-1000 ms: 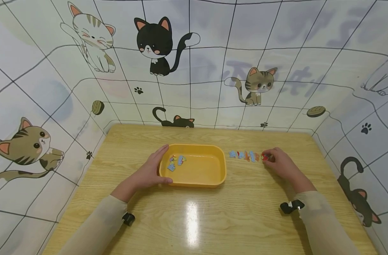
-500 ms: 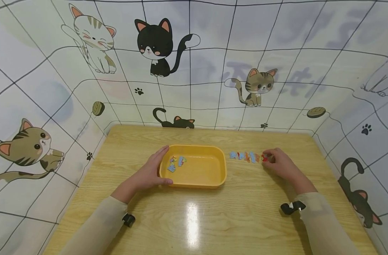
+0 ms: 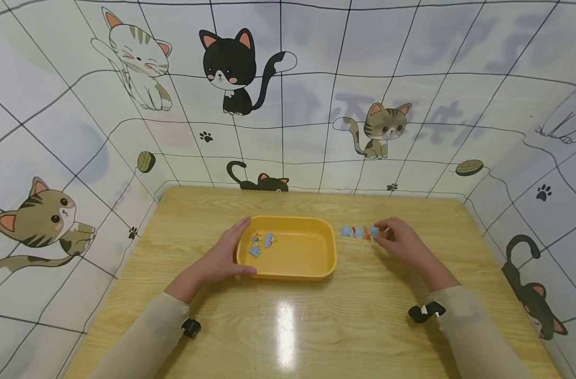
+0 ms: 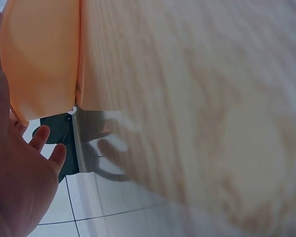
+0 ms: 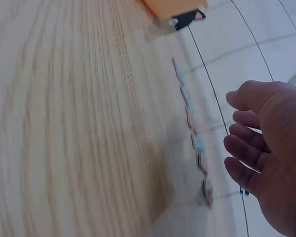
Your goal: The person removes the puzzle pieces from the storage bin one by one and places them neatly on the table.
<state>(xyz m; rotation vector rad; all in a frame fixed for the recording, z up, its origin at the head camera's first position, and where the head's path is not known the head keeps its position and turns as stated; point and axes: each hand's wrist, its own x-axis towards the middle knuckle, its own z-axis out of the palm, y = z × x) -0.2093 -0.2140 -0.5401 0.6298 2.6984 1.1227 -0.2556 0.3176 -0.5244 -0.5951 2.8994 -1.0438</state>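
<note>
My left hand (image 3: 221, 253) holds the left end of a yellow plastic tray (image 3: 311, 269), thumb at the front rim and fingers at the back. In the left wrist view, two fingertips (image 4: 58, 155) stand free of the tray wall (image 4: 44, 64). Several small puzzle pieces (image 3: 254, 249) lie at the tray's left side. Right of the tray, a row of puzzle pieces (image 3: 357, 232) lies flat on the table. My right hand (image 3: 401, 242) hovers over the row's right part, hiding it in the head view. In the right wrist view its fingers are loosely bent, holding nothing, beside the row (image 5: 190, 116).
The wooden table (image 3: 212, 326) has a glossy surface with a bright light reflection at the front. A white wall covering (image 3: 306, 105) with printed cats and grid lines surrounds its back and sides.
My right hand has let go of the red piece at the row's right end and shifted left over the row. My left hand stays on the tray.
</note>
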